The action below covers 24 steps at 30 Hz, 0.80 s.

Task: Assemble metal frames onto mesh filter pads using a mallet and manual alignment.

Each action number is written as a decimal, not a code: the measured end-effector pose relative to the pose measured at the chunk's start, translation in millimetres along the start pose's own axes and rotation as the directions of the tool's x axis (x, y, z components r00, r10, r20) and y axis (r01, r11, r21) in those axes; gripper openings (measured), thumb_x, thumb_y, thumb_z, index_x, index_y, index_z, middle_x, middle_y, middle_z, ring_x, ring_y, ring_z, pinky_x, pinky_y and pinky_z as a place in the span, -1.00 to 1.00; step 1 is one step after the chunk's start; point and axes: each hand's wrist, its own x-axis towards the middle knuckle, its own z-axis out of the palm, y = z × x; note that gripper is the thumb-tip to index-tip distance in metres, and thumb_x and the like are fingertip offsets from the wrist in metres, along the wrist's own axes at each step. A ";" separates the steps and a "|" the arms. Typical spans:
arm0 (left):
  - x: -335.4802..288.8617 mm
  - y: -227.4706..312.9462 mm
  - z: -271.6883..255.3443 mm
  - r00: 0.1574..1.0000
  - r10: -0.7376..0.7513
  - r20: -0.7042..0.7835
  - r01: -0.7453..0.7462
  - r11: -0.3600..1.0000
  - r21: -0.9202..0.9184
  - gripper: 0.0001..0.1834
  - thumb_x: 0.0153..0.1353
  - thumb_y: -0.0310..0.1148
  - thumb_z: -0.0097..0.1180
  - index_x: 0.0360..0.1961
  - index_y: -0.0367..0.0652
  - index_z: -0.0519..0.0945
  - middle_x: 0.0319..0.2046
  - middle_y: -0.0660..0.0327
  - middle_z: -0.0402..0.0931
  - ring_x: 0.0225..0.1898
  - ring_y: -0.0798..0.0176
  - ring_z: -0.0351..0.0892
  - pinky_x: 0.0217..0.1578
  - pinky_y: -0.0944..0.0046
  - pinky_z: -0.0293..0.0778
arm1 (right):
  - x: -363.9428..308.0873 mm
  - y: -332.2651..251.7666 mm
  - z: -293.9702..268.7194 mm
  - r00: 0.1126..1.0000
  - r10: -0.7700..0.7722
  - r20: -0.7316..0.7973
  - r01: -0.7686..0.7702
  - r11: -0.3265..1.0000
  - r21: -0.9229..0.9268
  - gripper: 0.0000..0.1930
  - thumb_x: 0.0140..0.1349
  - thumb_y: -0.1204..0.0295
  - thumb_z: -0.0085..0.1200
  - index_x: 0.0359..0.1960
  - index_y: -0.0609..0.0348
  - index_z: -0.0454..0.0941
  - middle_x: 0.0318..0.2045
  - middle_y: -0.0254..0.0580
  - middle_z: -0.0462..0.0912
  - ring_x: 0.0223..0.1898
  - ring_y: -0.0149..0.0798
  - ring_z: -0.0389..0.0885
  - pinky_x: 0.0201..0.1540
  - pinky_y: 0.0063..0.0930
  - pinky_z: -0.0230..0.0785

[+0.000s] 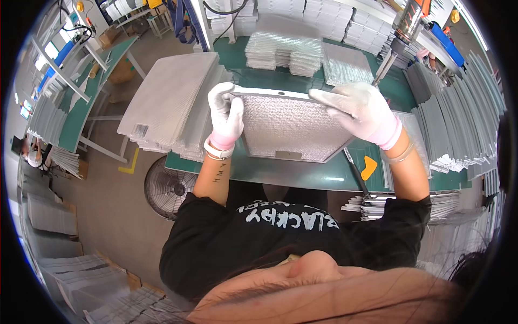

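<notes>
A framed metal mesh filter (294,127) stands tilted over the green bench, its far edge raised and its near edge low. At its far left corner my left hand (225,113), in a white glove with a pink cuff, is closed on the frame, the thumb on the near face. My right hand (359,110), gloved alike, is closed over the far right corner, its fingers together along the frame's top edge. The fingertips behind the frame are hidden. To the right of the filter lie a black-handled tool (356,171) and a small yellow-orange scraper-like piece (368,168).
Large mesh sheets (167,100) are stacked at the left on the green bench (259,167). Smaller mesh pads (283,48) stand behind the filter. Metal frame strips (458,121) crowd the right side. A power tool (404,27) hangs at upper right; a floor fan (172,188) is below left.
</notes>
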 end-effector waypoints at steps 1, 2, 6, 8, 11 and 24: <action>1.8 -0.2 0.8 1.000 -0.012 -0.018 0.012 1.000 0.011 -0.65 0.27 -0.67 -0.14 0.07 -0.17 0.27 -0.16 0.17 0.45 -0.24 0.46 0.42 -0.15 0.44 0.36 | -1.0 0.2 0.9 1.000 0.005 -0.003 -0.005 1.000 -0.002 -0.53 0.06 0.48 0.12 0.09 0.11 0.51 -0.46 -0.13 0.54 -0.42 -0.04 0.53 -0.32 -0.24 0.40; 2.9 1.4 1.9 1.000 -0.011 -0.014 0.011 1.000 0.009 -0.65 0.27 -0.67 -0.14 0.07 -0.17 0.27 -0.16 0.17 0.45 -0.24 0.46 0.42 -0.15 0.44 0.36 | -1.3 0.8 2.6 1.000 0.027 0.002 -0.027 0.998 0.049 -0.56 0.07 0.46 0.11 0.07 0.12 0.51 -0.45 -0.11 0.54 -0.40 -0.03 0.54 -0.30 -0.23 0.41; 11.1 17.9 9.3 0.996 -0.093 -0.012 0.090 0.983 -0.162 -0.69 0.27 -0.67 -0.14 0.00 -0.16 0.30 -0.18 0.12 0.48 -0.27 0.45 0.44 -0.19 0.46 0.36 | 15.5 3.2 9.6 0.999 -0.018 -0.040 0.025 0.981 0.190 -0.71 0.11 0.43 0.07 -0.10 0.17 0.51 -0.40 -0.04 0.56 -0.32 0.03 0.58 -0.23 -0.19 0.43; 8.9 17.8 12.9 0.995 -0.093 -0.023 0.089 0.988 -0.124 -0.71 0.27 -0.67 -0.13 -0.02 -0.16 0.31 -0.19 0.11 0.49 -0.28 0.45 0.44 -0.20 0.45 0.36 | 34.0 -4.7 9.0 1.000 0.011 0.029 -0.017 0.978 0.207 -0.77 0.14 0.42 0.05 -0.16 0.18 0.49 -0.39 -0.03 0.57 -0.29 0.04 0.58 -0.20 -0.18 0.44; 3.4 23.8 17.3 0.994 -0.084 -0.072 0.080 0.995 -0.055 -0.72 0.27 -0.66 -0.11 -0.03 -0.15 0.33 -0.20 0.12 0.48 -0.27 0.45 0.44 -0.19 0.45 0.36 | 56.0 -10.5 16.6 0.990 0.030 0.140 -0.056 0.981 0.186 -0.82 0.22 0.37 -0.01 -0.25 0.23 0.42 -0.35 0.03 0.57 -0.28 0.06 0.59 -0.17 -0.15 0.44; -6.4 22.2 14.7 0.998 -0.019 -0.053 0.016 0.998 -0.052 -0.72 0.28 -0.59 -0.01 0.00 -0.19 0.32 -0.18 0.10 0.49 -0.22 0.39 0.47 -0.15 0.40 0.39 | 74.2 -18.7 37.5 0.964 -0.003 0.265 -0.025 0.995 0.099 -0.80 0.27 0.33 -0.04 -0.25 0.23 0.39 -0.38 0.01 0.56 -0.33 0.04 0.60 -0.25 -0.19 0.47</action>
